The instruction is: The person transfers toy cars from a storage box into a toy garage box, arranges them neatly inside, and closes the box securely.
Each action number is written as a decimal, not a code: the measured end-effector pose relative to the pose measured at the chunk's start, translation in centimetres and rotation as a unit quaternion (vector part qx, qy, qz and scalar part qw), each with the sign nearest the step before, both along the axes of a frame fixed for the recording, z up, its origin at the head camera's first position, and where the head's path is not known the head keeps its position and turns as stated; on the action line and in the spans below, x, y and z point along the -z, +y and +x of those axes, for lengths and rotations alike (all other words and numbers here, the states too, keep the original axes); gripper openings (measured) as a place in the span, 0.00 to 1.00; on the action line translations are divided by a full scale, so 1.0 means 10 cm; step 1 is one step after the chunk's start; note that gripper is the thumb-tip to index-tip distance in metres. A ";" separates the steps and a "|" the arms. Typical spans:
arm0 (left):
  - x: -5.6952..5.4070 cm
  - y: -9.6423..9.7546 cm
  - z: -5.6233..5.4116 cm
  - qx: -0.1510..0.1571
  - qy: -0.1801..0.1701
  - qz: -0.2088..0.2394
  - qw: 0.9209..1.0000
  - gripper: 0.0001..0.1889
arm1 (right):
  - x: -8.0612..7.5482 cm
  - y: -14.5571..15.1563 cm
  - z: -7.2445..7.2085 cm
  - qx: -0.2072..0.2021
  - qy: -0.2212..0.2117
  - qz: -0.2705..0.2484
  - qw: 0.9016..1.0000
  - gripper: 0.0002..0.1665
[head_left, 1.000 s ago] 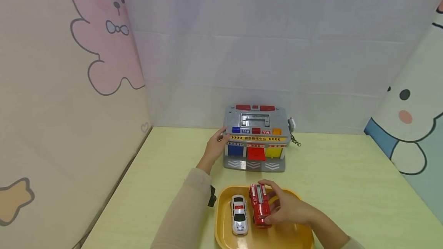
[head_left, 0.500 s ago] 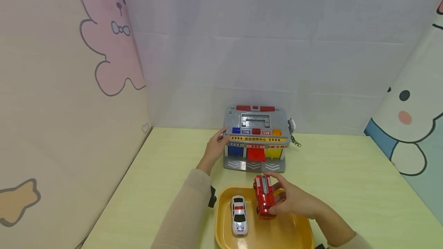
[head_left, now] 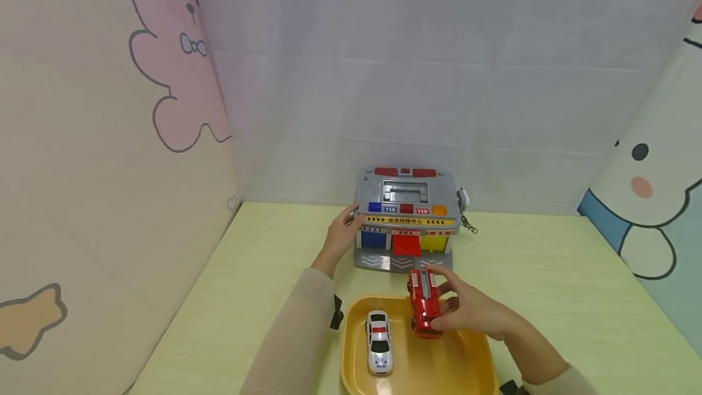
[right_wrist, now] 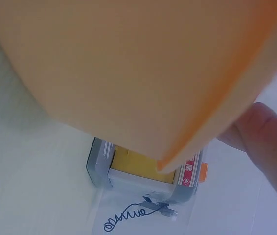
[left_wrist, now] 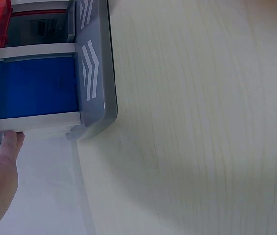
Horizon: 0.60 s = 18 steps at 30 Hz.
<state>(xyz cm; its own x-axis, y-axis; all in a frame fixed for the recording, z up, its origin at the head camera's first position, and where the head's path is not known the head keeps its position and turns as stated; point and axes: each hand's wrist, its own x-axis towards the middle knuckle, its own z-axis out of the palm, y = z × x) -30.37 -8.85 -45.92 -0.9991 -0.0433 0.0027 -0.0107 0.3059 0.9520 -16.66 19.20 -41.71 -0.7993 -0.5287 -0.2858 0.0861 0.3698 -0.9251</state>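
My right hand (head_left: pixel 473 309) grips a red toy fire truck (head_left: pixel 424 303), thumb and fingers at opposite ends, over the back part of a yellow tray (head_left: pixel 439 377). A white toy police car (head_left: pixel 379 343) lies inside that tray, to the left. Further back stands a grey toy emergency station (head_left: pixel 368 191) with blue, red and yellow doors. The red door (head_left: pixel 406 245) is swung up, and the left wrist view shows a dark bay under it. My left hand (head_left: pixel 341 238) rests on the station's left side with extended fingers. In the right wrist view the tray hides the truck.
A white toy phone handset (head_left: pixel 463 199) with a dark coiled cord (head_left: pixel 468 223) hangs on the station's right side. Behind the pale table (head_left: pixel 274 249) rises a plain cloth wall (head_left: pixel 340 78), with cartoon-printed walls left and right.
My right hand has raised the fire truck from the tray and carried it back and slightly right, toward the station. My left hand stays at the station's side.
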 end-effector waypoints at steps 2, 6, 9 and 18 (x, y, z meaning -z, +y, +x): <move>0.00 0.00 0.00 0.000 0.000 0.000 1.000 0.25 | -0.01 0.01 -0.01 0.002 0.001 -0.004 1.000 0.58; 0.00 0.00 0.00 -0.002 0.000 -0.001 1.000 0.25 | -0.02 0.03 -0.04 0.003 0.005 -0.015 1.000 0.57; 0.00 0.00 0.00 -0.002 0.001 -0.001 1.000 0.25 | -0.02 0.05 -0.07 0.003 0.006 -0.019 1.000 0.57; 0.00 0.00 0.00 -0.003 -0.003 0.000 1.000 0.26 | -0.01 0.09 -0.15 0.015 0.006 -0.014 1.000 0.56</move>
<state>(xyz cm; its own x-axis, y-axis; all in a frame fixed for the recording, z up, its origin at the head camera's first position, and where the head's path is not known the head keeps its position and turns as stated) -30.37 -8.84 -45.89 -0.9987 -0.0501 -0.0029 -0.0181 0.3064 0.9517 -18.12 20.09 -41.56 -0.8177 -0.5125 -0.2620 0.0860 0.3413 -0.9360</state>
